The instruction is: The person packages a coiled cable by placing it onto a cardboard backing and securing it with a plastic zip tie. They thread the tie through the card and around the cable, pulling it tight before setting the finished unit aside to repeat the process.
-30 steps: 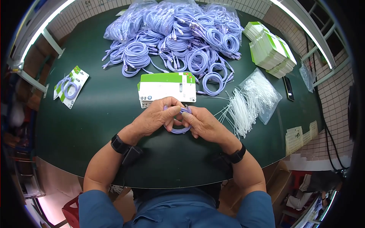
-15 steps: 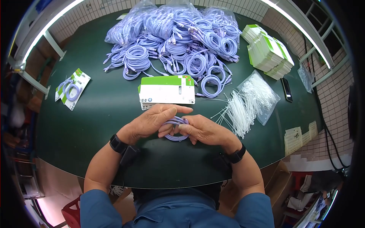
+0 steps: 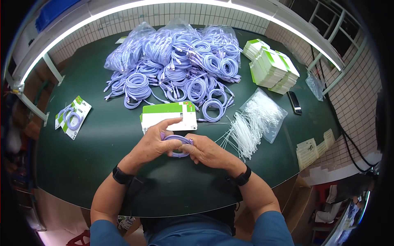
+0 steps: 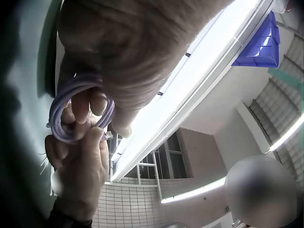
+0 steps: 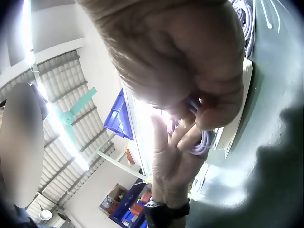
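Observation:
Between both hands is a small coil of lilac cable, held over the near part of the table. My left hand grips its left side, thumb laid across the coil and index finger stretched out ahead. My right hand pinches the right side, near a plug end. In the left wrist view the cable loops ring the fingertips of both hands. The right wrist view shows the coil partly hidden behind fingers. Just beyond the hands lie white-and-green packaging cards.
Many coiled lilac cables, some bagged, are heaped at the back. White cable ties spill from a clear bag on the right. Behind them are stacked cards and a phone. Carded cables lie far left.
The head view has tilted up, so the table appears lower. My left thumb has come across the coil, with the index finger pointing forward. My right hand keeps its pinch on the cable.

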Motion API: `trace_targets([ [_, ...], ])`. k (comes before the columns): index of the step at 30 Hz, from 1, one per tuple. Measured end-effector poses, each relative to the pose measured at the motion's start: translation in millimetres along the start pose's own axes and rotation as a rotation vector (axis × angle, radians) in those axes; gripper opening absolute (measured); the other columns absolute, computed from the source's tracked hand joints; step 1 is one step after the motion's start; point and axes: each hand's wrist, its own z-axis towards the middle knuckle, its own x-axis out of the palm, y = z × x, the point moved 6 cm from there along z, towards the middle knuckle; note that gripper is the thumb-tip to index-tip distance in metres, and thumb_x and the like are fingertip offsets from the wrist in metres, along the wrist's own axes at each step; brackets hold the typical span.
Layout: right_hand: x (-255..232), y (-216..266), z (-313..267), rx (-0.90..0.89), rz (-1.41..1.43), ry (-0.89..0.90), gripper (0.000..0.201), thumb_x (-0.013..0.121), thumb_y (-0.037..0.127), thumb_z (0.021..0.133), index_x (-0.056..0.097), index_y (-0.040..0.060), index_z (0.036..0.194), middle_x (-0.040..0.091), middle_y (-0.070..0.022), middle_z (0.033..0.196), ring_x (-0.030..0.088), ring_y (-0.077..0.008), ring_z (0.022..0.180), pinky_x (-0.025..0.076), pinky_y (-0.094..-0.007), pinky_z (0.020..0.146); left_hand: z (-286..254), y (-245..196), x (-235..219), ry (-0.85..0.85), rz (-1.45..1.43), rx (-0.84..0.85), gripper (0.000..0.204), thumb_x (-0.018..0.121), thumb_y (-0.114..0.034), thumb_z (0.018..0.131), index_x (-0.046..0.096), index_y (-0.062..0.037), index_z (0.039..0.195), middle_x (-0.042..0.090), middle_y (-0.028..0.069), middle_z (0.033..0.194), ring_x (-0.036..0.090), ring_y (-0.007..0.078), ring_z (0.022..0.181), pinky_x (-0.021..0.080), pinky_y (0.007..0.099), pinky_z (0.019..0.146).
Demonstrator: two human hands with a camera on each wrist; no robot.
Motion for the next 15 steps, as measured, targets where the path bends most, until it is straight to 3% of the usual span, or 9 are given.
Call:
trace_targets([
  [2,-7,-4,-1,0.06,0.154,-0.038,0.034,0.056,0.031,0.112,0.063,-0.0004,0.102,0.062,-0.0077,0.081,0.061,-0.0163,0.064,0.05,-0.0319,0.06,2,-4,-9,-0.175,-0.079,0.204,0.071,0.079,-0.014,0.09,0.05,0.0016,0.153,0.072,0.0079,0.102,0.067,0.0125,0.082,0.049,0.0249,0.066],
  [3,-9,-4,0,0.059,0.149,-0.039,0.034,0.056,0.031,0.112,0.063,-0.0004,0.102,0.062,-0.0077,0.081,0.061,-0.0163,0.064,0.05,-0.0319,0.06,1,-8,-7,-0.175,-0.08,0.209,0.071,0.079,-0.014,0.09,0.05,0.0016,0.153,0.072,0.0079,0.102,0.067,0.0125,0.082,0.049,0.0249,0.066],
  [6,-19,-7,0,0.039,0.324,-0.152,0.036,0.055,0.035,0.113,0.065,0.0015,0.105,0.061,-0.0016,0.08,0.057,-0.0084,0.061,0.048,-0.0252,0.057,-37,-66,-8,-0.75,0.739,0.722,0.085,0.084,-0.009,0.082,0.043,-0.0003,0.157,0.068,0.0133,0.125,0.067,0.0217,0.106,0.052,0.0278,0.08],
  [7,-19,-8,-1,0.043,0.331,-0.148,0.036,0.055,0.035,0.113,0.065,0.0015,0.105,0.061,-0.0016,0.08,0.057,-0.0084,0.061,0.048,-0.0252,0.057,-43,-66,-5,-0.748,0.741,0.714,0.085,0.084,-0.009,0.082,0.043,-0.0003,0.157,0.068,0.0133,0.125,0.067,0.0217,0.106,0.052,0.0278,0.08],
  [9,-25,-7,-3,0.038,0.431,-0.209,0.038,0.054,0.036,0.113,0.066,0.0012,0.106,0.061,-0.0011,0.081,0.056,-0.008,0.062,0.048,-0.0241,0.058,-42,-59,18,-0.35,0.662,0.665,0.093,0.088,-0.011,0.079,0.04,-0.0014,0.158,0.06,0.0182,0.139,0.064,0.0312,0.119,0.054,0.0362,0.093],
  [15,-12,-16,-2,-0.001,0.513,-0.291,0.042,0.052,0.04,0.114,0.067,0.001,0.106,0.062,-0.0009,0.081,0.057,-0.007,0.065,0.048,-0.0225,0.058,-23,-44,58,-0.325,0.805,0.624,0.089,0.089,-0.019,0.08,0.045,-0.0019,0.155,0.061,0.0192,0.133,0.065,0.0368,0.115,0.057,0.0432,0.096],
])
